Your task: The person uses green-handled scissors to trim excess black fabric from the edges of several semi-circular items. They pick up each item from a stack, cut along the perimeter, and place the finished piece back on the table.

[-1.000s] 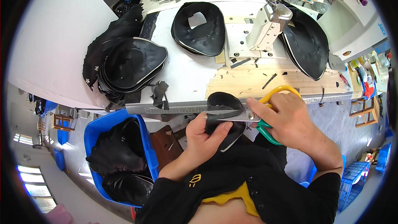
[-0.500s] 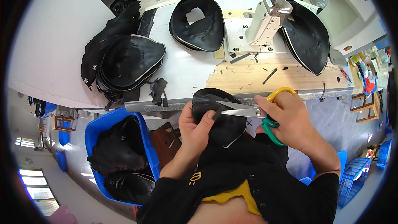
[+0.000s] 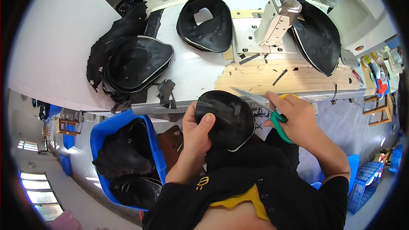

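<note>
My left hand (image 3: pixel 196 134) grips the left edge of a rounded black leather-like piece (image 3: pixel 232 130), thumb on top and fingers underneath. The piece is held in front of the table's edge and shows a pale line along its lower rim. A small dark strip shows on its upper face. In my right hand (image 3: pixel 300 119) is a pair of scissors (image 3: pixel 250 96) with one green and one yellow handle. Its blades are together, pointing up and left, above the piece's right edge and apart from it.
Stacks of black shaped pieces lie on the table at left (image 3: pixel 136 66), middle (image 3: pixel 204 30) and right (image 3: pixel 317 40). A white sewing machine arm (image 3: pixel 272 25) stands between the last two. Dark scraps (image 3: pixel 166 93) dot the table. Below left, a blue bin (image 3: pixel 159 155) holds more black pieces.
The scissors have closed and moved up off the piece, with the blades now angled upward. My left thumb has shifted left, and more of the piece's face shows.
</note>
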A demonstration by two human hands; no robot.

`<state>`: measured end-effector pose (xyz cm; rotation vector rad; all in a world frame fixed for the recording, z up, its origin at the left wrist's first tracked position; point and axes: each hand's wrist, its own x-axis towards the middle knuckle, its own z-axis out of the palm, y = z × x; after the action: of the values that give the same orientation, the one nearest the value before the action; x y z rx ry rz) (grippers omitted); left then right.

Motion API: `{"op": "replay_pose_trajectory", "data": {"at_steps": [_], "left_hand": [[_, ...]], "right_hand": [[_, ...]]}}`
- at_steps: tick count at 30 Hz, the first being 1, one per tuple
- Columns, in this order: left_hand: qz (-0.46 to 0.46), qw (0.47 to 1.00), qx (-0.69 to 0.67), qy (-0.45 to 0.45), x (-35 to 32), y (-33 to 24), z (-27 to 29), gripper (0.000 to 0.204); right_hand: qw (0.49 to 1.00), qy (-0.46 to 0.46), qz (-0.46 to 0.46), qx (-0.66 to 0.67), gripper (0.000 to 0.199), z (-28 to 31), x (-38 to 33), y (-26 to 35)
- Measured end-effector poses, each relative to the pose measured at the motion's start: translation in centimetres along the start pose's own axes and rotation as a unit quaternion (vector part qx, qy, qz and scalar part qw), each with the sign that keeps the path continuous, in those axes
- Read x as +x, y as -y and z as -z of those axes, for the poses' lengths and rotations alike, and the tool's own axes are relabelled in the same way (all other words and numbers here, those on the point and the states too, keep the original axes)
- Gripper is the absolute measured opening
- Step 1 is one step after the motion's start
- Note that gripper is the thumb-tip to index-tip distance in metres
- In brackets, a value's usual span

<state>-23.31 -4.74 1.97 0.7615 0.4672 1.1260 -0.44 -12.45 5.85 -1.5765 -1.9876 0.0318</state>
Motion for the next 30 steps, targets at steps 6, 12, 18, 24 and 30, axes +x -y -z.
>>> {"op": "replay_pose_trajectory", "data": {"at_steps": [6,12,18,24,30], "left_hand": [[-0.022,0.999,0.0,-0.036,-0.1,-0.4,1.1,0.016],[-0.038,0.998,0.011,-0.043,0.1,0.0,1.2,0.018],[-0.027,0.998,-0.001,-0.057,0.2,-0.1,0.6,0.022],[-0.034,0.998,0.05,-0.033,0.2,0.5,1.3,0.025],[-0.084,0.984,0.154,0.009,-0.8,1.3,0.8,0.025]], "right_hand": [[0.986,0.123,-0.046,0.103,0.071,0.1,-0.1,0.0],[0.988,0.131,0.002,0.085,0.07,-1.8,-0.2,1.1],[0.997,0.061,0.035,0.029,0.063,-2.6,0.0,1.3],[0.994,0.091,0.014,0.06,0.063,-1.5,0.1,0.8],[0.993,0.077,0.043,0.075,0.064,-1.4,1.1,1.3]]}}
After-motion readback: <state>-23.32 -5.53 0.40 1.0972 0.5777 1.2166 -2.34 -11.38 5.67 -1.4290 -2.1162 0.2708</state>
